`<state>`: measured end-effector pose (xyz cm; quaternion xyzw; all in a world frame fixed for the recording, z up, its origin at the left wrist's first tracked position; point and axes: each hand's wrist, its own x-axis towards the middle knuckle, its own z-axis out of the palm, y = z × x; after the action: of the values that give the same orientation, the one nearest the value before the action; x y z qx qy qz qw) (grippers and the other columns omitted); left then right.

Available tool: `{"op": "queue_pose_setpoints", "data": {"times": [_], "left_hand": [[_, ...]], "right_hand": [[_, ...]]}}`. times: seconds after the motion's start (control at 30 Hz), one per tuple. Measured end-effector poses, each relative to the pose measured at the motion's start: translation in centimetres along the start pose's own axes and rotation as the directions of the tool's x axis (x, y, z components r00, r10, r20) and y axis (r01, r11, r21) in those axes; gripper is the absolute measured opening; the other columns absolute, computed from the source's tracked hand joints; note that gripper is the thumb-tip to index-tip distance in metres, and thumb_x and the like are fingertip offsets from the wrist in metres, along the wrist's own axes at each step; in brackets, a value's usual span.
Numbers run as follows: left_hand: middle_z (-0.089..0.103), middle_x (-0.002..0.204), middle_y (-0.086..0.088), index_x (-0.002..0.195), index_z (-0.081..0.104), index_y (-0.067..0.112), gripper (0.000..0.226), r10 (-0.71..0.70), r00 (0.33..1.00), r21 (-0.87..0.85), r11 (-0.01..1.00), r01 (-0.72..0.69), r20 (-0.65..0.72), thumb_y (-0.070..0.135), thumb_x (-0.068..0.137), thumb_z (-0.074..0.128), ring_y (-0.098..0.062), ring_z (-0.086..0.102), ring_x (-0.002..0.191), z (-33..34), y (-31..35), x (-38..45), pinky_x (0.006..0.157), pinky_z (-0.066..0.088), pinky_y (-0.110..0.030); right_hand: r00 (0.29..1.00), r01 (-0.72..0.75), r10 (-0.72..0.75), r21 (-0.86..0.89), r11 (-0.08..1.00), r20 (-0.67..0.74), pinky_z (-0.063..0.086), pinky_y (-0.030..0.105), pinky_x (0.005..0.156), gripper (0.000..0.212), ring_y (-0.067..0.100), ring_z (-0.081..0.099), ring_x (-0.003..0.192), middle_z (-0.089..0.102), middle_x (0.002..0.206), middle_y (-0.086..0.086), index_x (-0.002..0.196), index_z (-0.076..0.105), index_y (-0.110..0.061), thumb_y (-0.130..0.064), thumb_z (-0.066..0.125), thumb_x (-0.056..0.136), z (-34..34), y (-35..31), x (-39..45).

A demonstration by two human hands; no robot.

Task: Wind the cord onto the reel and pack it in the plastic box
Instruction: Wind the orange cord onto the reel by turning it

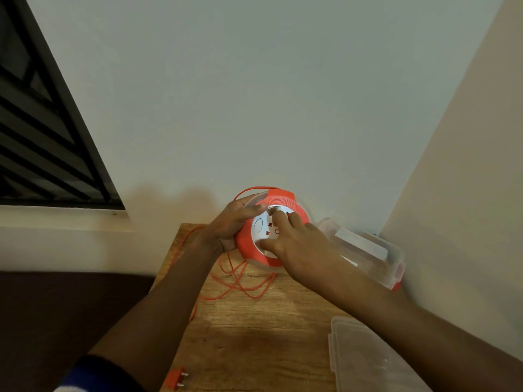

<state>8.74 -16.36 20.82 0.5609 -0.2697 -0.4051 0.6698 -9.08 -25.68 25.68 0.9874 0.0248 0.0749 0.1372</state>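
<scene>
- The reel (270, 232), orange with a white face, is held up on edge at the centre of the frame, above the far end of the wooden tabletop (254, 329).
- The left hand (230, 224) holds a closed grip on the reel's left rim, thumb on the front.
- The right hand (294, 241) rests curled fingertips on the white face; whether it grips anything cannot be told.
- The orange cord (240, 281) hangs from the reel in loose loops on the tabletop.
- Its plug (177, 377) lies at the lower edge of the frame.
- The clear plastic box (368, 250) sits right of the reel; its lid (365, 360) lies at lower right.
</scene>
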Motion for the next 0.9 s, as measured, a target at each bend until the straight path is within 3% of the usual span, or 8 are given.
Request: {"op": "queue_pose_setpoints", "data": {"times": [0.2,0.3,0.43,0.53,0.67,0.8,0.9], "left_hand": [[0.072,0.132,-0.008,0.143,0.056,0.026,0.054,0.03,0.999,-0.001,1.0,-0.03,-0.021,0.033,0.091,0.068,-0.031,0.073,0.114,-0.4,0.6,0.0,0.083,0.063,-0.044],[0.07,0.135,-0.013,0.145,0.055,0.023,0.057,0.016,1.0,-0.009,1.0,-0.016,-0.007,0.031,0.09,0.068,-0.035,0.07,0.117,-0.6,0.6,0.1,0.094,0.059,-0.051],[0.065,0.14,-0.018,0.151,0.049,0.018,0.069,0.005,1.0,0.08,0.997,-0.006,0.012,0.034,0.087,0.071,-0.035,0.069,0.118,-0.4,0.6,0.2,0.097,0.057,-0.052],[0.066,0.139,-0.016,0.151,0.05,0.018,0.077,0.004,0.999,0.046,0.999,-0.005,0.032,0.037,0.081,0.077,-0.036,0.069,0.119,-0.3,0.3,0.1,0.099,0.056,-0.054],[0.07,0.134,-0.012,0.142,0.06,0.023,0.062,0.016,0.996,-0.024,1.0,-0.013,0.087,0.033,0.083,0.075,-0.033,0.07,0.116,-0.4,0.1,0.0,0.093,0.059,-0.048],[0.061,0.144,-0.022,0.15,0.051,0.013,0.061,0.032,0.994,-0.057,0.998,-0.026,0.104,0.026,0.093,0.068,-0.041,0.062,0.126,-0.2,0.1,0.1,0.105,0.051,-0.056],[0.065,0.141,-0.016,0.152,0.048,0.018,0.062,0.032,0.998,-0.024,0.999,-0.031,0.049,0.027,0.094,0.068,-0.038,0.066,0.124,0.4,0.7,0.4,0.1,0.056,-0.052]], "right_hand": [[1.0,-0.015,0.013,-0.096,0.995,-0.023,0.044,0.051,0.094,0.046,0.043,0.033,0.129,0.02,0.154,0.022,0.138,0.046,-0.034,-0.022,0.055,0.094,-0.4,-0.2,0.3],[0.999,0.031,-0.034,-0.145,0.989,-0.016,0.042,0.05,0.092,0.048,0.041,0.034,0.127,0.025,0.152,0.018,0.139,0.043,-0.04,-0.027,0.054,0.094,-0.8,0.4,0.6],[0.997,0.071,-0.069,-0.22,0.973,0.017,0.042,0.048,0.089,0.045,0.039,0.037,0.123,0.043,0.136,0.018,0.133,0.051,-0.036,-0.029,0.061,0.091,-1.2,0.1,0.8],[0.996,0.088,-0.086,-0.201,0.976,0.016,0.043,0.048,0.087,0.045,0.039,0.04,0.12,0.045,0.131,0.018,0.132,0.053,-0.036,-0.027,0.063,0.089,-1.2,0.3,0.6],[0.994,0.108,-0.112,-0.2,0.974,-0.009,0.044,0.044,0.08,0.044,0.035,0.049,0.106,0.053,0.116,0.015,0.133,0.051,-0.039,-0.027,0.059,0.091,-1.3,0.7,0.6],[0.997,-0.067,0.063,-0.127,0.99,-0.036,0.046,0.042,0.074,0.06,0.035,0.061,0.085,0.066,0.095,0.014,0.142,0.035,-0.026,-0.037,0.059,0.088,-1.0,0.6,0.7],[0.974,-0.216,0.208,-0.094,0.972,-0.084,0.048,0.039,0.069,0.061,0.033,0.067,0.072,0.072,0.088,0.011,0.139,0.041,-0.011,-0.048,0.045,0.091,-0.9,0.0,1.0]]}}
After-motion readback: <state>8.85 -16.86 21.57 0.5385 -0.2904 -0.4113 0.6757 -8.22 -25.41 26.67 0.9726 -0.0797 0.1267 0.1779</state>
